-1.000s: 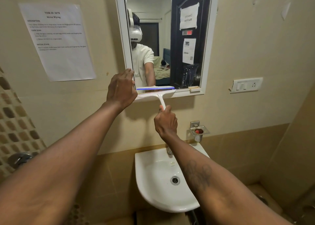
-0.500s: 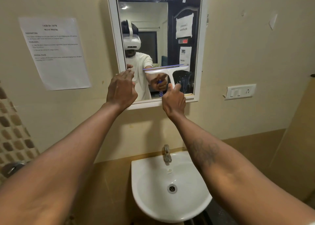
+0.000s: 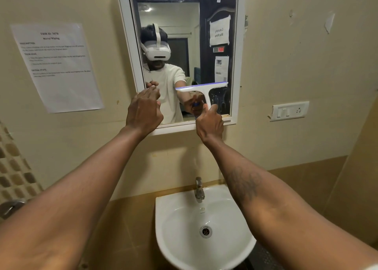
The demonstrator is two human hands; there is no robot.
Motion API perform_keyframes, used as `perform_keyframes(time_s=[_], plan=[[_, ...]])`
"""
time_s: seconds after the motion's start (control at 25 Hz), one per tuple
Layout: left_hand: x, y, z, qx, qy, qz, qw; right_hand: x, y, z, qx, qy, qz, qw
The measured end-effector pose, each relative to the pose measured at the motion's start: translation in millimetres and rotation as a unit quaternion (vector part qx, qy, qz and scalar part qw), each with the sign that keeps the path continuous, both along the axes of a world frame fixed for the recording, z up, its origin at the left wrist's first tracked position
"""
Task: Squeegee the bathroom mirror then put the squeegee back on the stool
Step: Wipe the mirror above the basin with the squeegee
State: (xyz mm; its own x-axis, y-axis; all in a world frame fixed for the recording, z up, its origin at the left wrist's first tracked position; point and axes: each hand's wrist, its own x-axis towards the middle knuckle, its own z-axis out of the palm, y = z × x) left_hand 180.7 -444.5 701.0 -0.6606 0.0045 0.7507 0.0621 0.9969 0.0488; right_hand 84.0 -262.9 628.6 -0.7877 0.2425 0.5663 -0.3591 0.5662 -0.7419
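Right hand (image 3: 209, 124) gripped the white handle of the squeegee (image 3: 205, 90), fingers and thumb wrapped round it, handle pointing down. Blade, edged in blue, lay roughly level against the lower right part of the mirror (image 3: 180, 18), slightly higher at its right end, which sat just beside the white frame. Right hand was in front of the frame's bottom edge.

Left hand (image 3: 144, 112) was raised at the mirror's lower left corner, fingers loosely bent and holding nothing; fingertips (image 3: 153, 92) close to the glass, contact could not be told.

Below the mirror: white sink (image 3: 176, 239) fixed to the wall, metal tap (image 3: 199, 189) at its back. Printed paper sheet (image 3: 57, 65) taped to the wall left of the mirror; switch plate (image 3: 289, 111) on the wall to its right
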Motion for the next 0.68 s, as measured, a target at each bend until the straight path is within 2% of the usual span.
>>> perform_keyframes(time_s=[0.32, 0.68], plan=[[0.1, 1.1, -4.5, 0.018, 0.006, -0.003, 1.000, -0.8, 8.6, -32.7, 0.015, -0.013, -0.004, 1.000], [2.0, 1.4, -14.6, 0.025, 0.017, -0.002, 1.000, 1.8, 16.8, -62.6, 0.022, -0.070, 0.009, 0.997]])
